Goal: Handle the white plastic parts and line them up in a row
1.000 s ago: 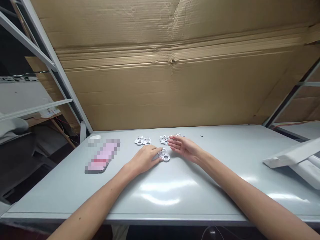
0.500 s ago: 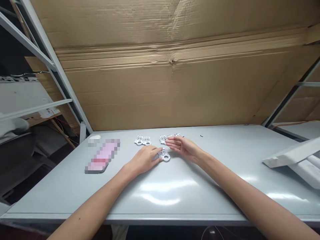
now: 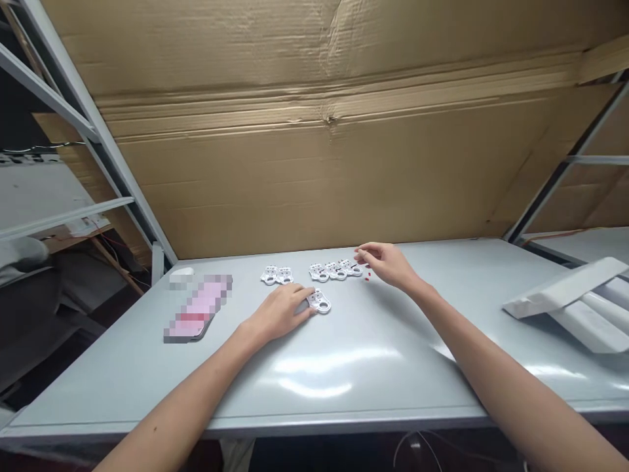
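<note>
A white plate-like part with a round hole (image 3: 321, 303) lies on the grey table (image 3: 334, 354), its left edge pinched between the thumb and fingers of my left hand (image 3: 284, 309). Behind it, three similar white parts (image 3: 337, 271) stand side by side in a row, and two more (image 3: 277, 275) lie together to their left. My right hand (image 3: 389, 263) hovers at the right end of the row, its thumb and index finger bent close together; anything between them is too small to make out. Tiny red pieces (image 3: 368, 276) lie below those fingertips.
A pink phone-like object (image 3: 203, 307), partly pixelated, lies at the left, with a small white item (image 3: 183, 274) behind it. White packaging (image 3: 565, 295) rests at the right. A cardboard wall (image 3: 314, 183) closes off the back, between metal frame posts.
My right hand has moved right and away from the held part, uncovering the row of three parts and the red pieces. Its fingers have bent. My left hand keeps its grip; the view has shifted slightly.
</note>
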`<state>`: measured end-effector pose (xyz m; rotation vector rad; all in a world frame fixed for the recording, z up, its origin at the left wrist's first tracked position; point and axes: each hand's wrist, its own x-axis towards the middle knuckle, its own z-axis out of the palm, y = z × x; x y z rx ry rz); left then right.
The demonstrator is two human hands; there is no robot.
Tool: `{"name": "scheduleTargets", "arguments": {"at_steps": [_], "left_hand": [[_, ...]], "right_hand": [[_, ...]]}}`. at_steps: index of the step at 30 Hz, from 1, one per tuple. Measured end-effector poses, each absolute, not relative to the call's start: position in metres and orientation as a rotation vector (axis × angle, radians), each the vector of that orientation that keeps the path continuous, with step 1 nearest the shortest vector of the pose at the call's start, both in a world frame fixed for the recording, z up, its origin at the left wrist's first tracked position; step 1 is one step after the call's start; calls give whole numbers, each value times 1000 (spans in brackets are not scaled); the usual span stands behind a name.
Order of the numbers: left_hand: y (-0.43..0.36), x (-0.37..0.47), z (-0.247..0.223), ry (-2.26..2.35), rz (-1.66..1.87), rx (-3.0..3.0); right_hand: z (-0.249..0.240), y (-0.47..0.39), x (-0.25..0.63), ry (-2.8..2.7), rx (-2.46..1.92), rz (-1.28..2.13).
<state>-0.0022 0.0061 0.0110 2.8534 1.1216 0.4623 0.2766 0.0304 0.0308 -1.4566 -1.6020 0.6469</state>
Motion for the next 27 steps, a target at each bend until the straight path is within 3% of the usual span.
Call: {"name": "scheduleTargets", "arguments": {"at_steps": [3,14,18,23,27], "left_hand": [[3,-1,14,1120,494,2850],[-3,7,16,798,589,2943],[-2,5,18,773,550,2964],[3,-2,20,850,464,3006],[8,-10,21,948,407,2992]], "right_hand": [[20,38,289,-1784,-1631,345],[17,38,292,-1857,-1811,207],[25,31,283,-1851,-1718,196],[27,12,252,-2227,-1313,276],[19,0,229,-2433,-1230,224]]}}
